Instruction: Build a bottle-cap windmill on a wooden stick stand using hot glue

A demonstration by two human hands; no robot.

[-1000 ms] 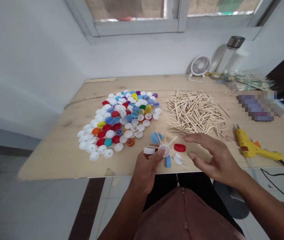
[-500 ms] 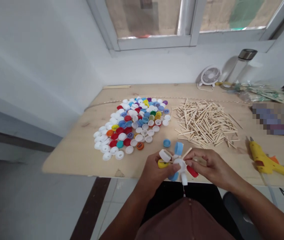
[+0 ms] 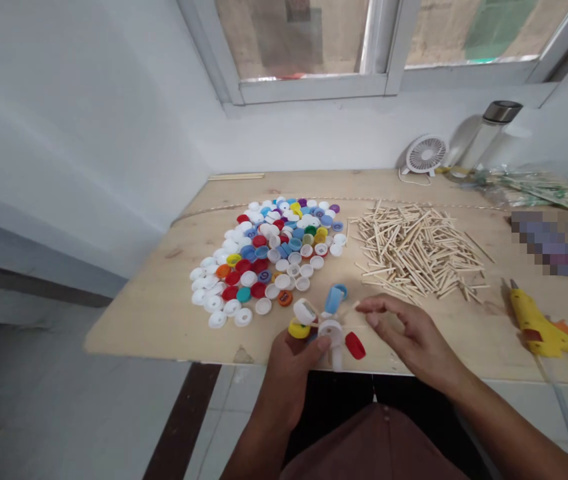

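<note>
My left hand is closed on a joined piece made of bottle caps and short sticks, its thumb on the white centre cap. Around that centre sit a yellow cap, a white cap, a light blue cap and a red cap. One stick points up and right from the centre without a cap. My right hand is just right of it, index fingertip at the stick's end, thumb and index apart. Part of the piece is hidden behind my left fingers.
A pile of loose bottle caps lies left on the wooden table. Many short sticks are heaped to the right. A yellow glue gun lies at the right edge. Behind stand a small fan and a bottle.
My left hand has moved left with the cap piece. My right hand's fingers have come away from the centre and parted, leaving the bare stick showing.
</note>
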